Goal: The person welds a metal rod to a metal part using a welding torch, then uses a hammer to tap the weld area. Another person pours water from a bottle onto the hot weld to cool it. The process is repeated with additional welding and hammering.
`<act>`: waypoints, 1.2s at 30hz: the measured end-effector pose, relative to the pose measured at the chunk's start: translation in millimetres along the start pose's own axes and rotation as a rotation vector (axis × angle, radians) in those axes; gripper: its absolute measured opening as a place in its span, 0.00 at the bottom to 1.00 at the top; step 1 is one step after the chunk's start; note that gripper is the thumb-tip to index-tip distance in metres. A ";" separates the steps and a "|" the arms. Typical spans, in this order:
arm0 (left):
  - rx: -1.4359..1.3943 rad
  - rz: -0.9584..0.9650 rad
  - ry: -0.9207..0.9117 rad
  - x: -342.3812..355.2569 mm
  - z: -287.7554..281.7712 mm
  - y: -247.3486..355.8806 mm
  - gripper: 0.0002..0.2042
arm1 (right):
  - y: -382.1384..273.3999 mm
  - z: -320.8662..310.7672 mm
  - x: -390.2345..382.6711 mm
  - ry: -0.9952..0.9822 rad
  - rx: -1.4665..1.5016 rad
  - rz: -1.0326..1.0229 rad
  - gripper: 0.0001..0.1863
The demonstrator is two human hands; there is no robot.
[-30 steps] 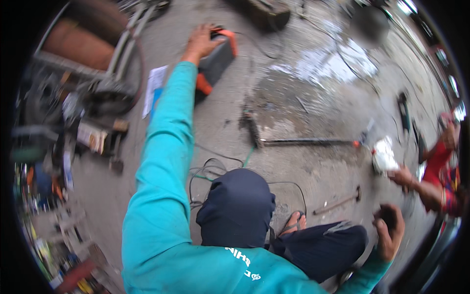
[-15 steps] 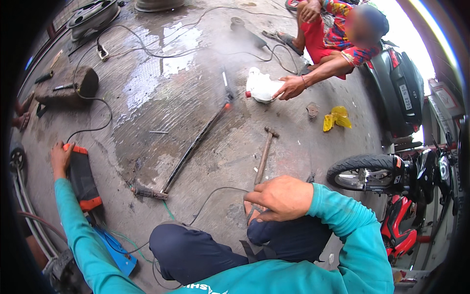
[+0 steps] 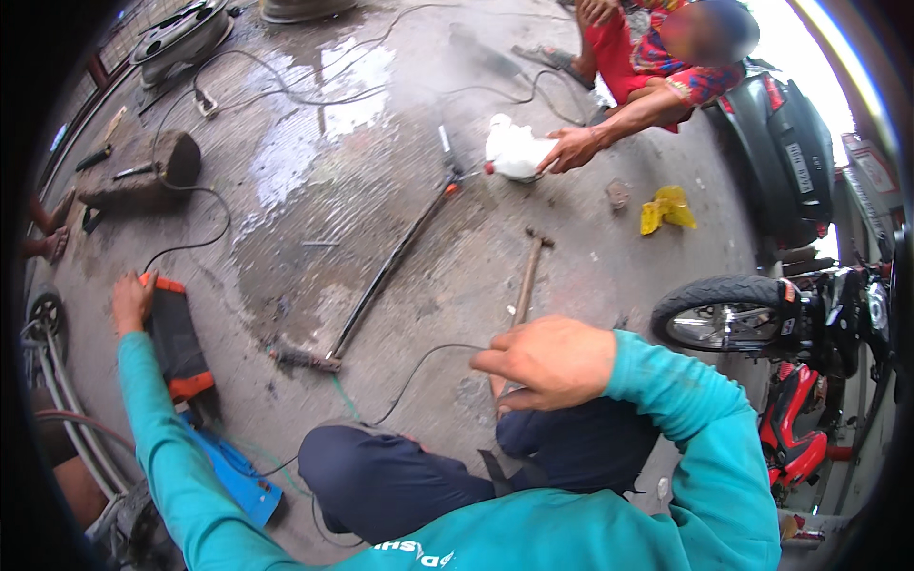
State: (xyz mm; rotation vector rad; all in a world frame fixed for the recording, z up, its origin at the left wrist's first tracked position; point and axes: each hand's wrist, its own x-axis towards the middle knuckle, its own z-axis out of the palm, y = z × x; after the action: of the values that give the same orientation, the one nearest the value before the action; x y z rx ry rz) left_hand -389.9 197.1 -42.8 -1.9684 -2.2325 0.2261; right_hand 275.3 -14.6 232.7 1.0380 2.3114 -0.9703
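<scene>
My left hand [image 3: 131,303] is closed over the far end of a black-and-orange welding machine [image 3: 176,333] on the floor at left. Palm down, my right hand [image 3: 557,362] is above my right knee, loosely bent fingers apart, holding nothing visible. Just beyond it lies a hammer [image 3: 528,276], its handle end hidden by the hand. A long dark metal bar [image 3: 395,266] lies diagonally ahead, with a glowing orange spot near its far end. By its near end rests a welding electrode holder [image 3: 303,358]. A co-worker's hand [image 3: 571,150] tips a white bottle [image 3: 514,150] beside the glowing spot; a thin stream shows.
Black cables [image 3: 224,214] cross the floor at left and far side. A stone block [image 3: 143,171], wheel rims [image 3: 181,43] and wet concrete [image 3: 314,124] lie there. A yellow wrapper [image 3: 669,211], motorcycle wheel [image 3: 719,312] and dark car [image 3: 781,143] are at right. A blue object [image 3: 238,476] lies beside my left arm.
The bottle's red cap now points at the bar's hot end, with liquid running from it. The glowing patch looks smaller. The view has shifted slightly; my hands keep their places.
</scene>
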 end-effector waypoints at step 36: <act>-0.330 0.776 -0.827 -174.4 -185.6 356.4 0.26 | -87.6 42.9 164.1 -0.186 -0.105 -0.393 0.24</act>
State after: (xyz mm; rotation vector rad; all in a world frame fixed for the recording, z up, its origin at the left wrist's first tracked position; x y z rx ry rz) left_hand 16.9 70.0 58.6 -3.3175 -1.7435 0.9588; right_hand 108.3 -10.4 140.3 0.4366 2.4229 -1.0243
